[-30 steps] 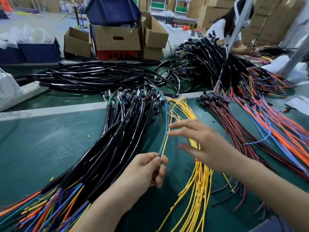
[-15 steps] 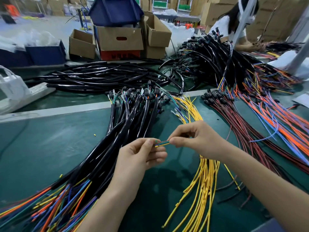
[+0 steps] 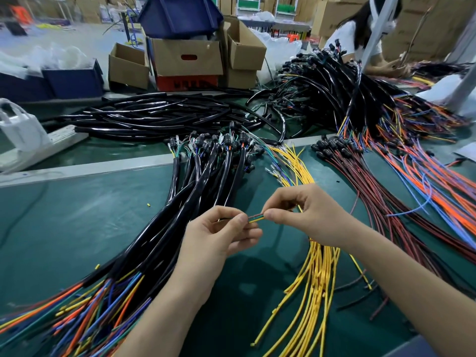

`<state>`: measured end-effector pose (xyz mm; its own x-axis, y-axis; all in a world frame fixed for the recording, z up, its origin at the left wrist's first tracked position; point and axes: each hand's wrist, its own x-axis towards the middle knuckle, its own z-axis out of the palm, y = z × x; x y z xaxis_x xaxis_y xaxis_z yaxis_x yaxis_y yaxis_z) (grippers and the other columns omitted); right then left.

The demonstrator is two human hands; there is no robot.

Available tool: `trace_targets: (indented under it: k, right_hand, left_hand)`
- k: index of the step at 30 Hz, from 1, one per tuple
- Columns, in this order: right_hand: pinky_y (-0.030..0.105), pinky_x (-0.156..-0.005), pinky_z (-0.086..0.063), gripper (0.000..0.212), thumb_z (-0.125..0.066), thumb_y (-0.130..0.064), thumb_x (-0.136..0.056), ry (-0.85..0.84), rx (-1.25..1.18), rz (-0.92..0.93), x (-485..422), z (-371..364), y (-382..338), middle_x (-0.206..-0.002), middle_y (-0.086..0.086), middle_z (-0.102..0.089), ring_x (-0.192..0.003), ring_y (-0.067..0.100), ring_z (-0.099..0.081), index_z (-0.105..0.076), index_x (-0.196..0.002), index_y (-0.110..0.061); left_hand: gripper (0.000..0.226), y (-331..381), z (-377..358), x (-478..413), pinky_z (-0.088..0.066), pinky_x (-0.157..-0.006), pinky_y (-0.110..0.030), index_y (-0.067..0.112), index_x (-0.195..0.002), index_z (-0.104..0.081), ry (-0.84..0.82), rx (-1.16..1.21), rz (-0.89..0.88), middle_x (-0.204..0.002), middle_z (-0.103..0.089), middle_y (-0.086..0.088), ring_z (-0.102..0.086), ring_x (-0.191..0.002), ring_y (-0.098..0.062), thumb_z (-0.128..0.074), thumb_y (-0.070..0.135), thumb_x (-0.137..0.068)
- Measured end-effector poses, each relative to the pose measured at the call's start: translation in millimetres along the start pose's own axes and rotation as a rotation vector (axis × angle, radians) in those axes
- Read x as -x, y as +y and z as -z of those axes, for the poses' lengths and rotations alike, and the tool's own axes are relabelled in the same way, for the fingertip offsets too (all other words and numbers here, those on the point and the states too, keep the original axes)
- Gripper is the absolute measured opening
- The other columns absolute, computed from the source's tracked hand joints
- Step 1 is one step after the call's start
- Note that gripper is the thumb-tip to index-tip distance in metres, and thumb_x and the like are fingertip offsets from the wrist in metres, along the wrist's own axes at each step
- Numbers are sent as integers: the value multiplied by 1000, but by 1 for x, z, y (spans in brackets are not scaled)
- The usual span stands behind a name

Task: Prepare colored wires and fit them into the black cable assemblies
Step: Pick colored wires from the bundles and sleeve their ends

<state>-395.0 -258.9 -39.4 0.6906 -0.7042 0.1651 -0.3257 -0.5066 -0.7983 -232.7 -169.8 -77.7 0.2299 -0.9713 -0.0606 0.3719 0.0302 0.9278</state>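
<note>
Left hand (image 3: 219,235) and right hand (image 3: 306,215) each pinch the short colored wires (image 3: 256,218) above the mat, beside the black cable assemblies (image 3: 195,191); ends should be levelled before insertion.

Right hand closes onto the wires

A second ago the right hand (image 3: 309,215) hovered with fingers spread, apart from the left hand (image 3: 219,235). Now its thumb and forefinger pinch the wires (image 3: 256,218) just beside the left fingertips. The wires, which ran up and away from the left fist, now lie level, with a short stretch showing between the two pinches.
</note>
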Motion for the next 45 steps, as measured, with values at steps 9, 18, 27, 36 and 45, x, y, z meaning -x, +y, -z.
trace_targets:
  k: [9,18,27,36,45]
  right_hand:
    - [13,-70,-45,14,-67,-5,-85,125,-30,39,4,-8,1,-70,-10,-65,-69,-2,-57,-68,-78,-17]
    - [18,-60,-42,11,-66,-7,-86,72,-72,7,4,-9,2,-63,-5,-58,-61,4,-49,-66,-76,-13]
    - [39,-61,-46,9,-68,-11,-85,55,-30,6,2,-11,-5,-69,12,-65,-62,24,-54,-68,-76,-13]
    - [39,-60,-45,12,-67,-11,-84,-32,54,-40,0,-11,-2,-66,11,-64,-58,21,-52,-67,-73,-12]
    - [19,-72,-49,5,-67,-9,-86,-108,123,-55,4,6,-5,-79,-2,-69,-75,8,-64,-71,-84,-10]
  left_hand:
    - [3,2,0,0,-56,-63,-21,0,-79,-64,22,113,48,-76,-71,-22,-72,-74,-22,-65,3,-78]
    - [12,-1,0,0,-56,-62,-20,0,-76,-64,37,187,36,-74,-71,-18,-72,-73,-21,-67,8,-67]
    - [1,-1,-5,4,-56,-65,-22,-3,-80,-63,34,58,-54,-76,-72,-19,-72,-72,-21,-63,-3,-82]
    - [27,-6,1,4,-55,-64,-18,22,-84,-71,-13,-499,-284,-71,-73,1,-71,-66,-10,-65,-4,-83]
    - [13,-11,0,4,-38,-54,-10,12,-76,-71,-80,-980,-484,-61,-57,4,-56,-58,-9,-66,5,-86]
